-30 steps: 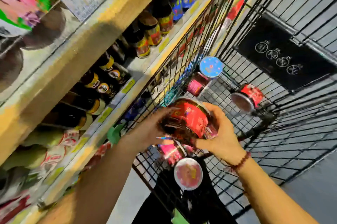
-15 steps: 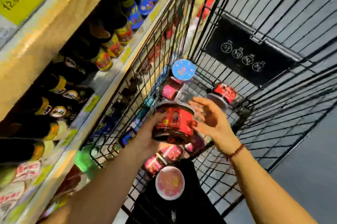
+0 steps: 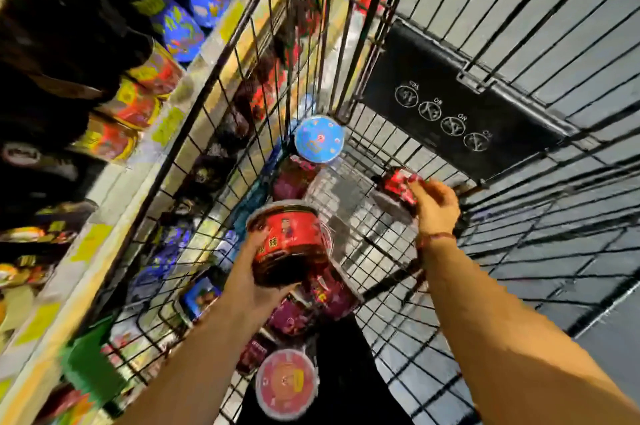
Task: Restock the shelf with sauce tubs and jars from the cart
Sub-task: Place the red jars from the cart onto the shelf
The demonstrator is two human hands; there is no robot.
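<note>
My left hand (image 3: 258, 281) grips a red sauce tub (image 3: 289, 241) from below, held above the black wire cart (image 3: 381, 251). My right hand (image 3: 437, 206) reaches deeper into the cart and its fingers curl round a small red-labelled jar (image 3: 398, 182) lying on its side on the cart floor. A blue-lidded tub (image 3: 319, 138) stands in the cart's far corner. A pink-lidded tub (image 3: 285, 381) sits at the near end, with purple and pink tubs (image 3: 325, 293) under my left hand. The shelf (image 3: 114, 203) runs along the left, lined with jars and bottles.
Yellow price tags line the shelf edge (image 3: 83, 244). Dark bottles (image 3: 52, 54) and blue packs (image 3: 194, 2) fill the shelf. A black child-seat flap (image 3: 450, 102) closes the cart's far end. A black cloth (image 3: 349, 355) lies at the cart's near end. Grey floor (image 3: 609, 338) lies right.
My right hand has let go of the red tub and moved right and deeper, onto the small red jar. My left hand alone holds the tub now. The view has tilted down.
</note>
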